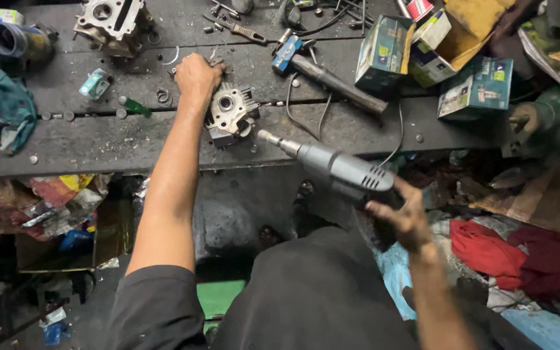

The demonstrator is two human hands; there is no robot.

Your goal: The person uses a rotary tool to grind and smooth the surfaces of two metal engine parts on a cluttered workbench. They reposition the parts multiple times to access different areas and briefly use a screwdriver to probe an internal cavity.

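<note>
**Two hands, a metal engine part and a grey power tool**

The left hand (197,76) is closed tight on the top of a finned metal engine part (229,116). The part sits on the dark workbench (98,146), near its front edge.

The right hand (404,217) is lower, in front of the bench. Its fingers wrap around the back end of a grey power tool (338,170). The tool's thin metal tip points up and left, and it is just beside the engine part. I cannot tell if the tip touches it.

Behind the part lies a hammer with a blue head (322,72), on the bench. To the right of the hammer stand some green and white boxes (384,52). A second metal engine block (110,23) sits at the far left of the bench. A small green bottle (136,107) lies left of the arm. Red cloth (487,249) is piled low on the right, under the bench.
</note>
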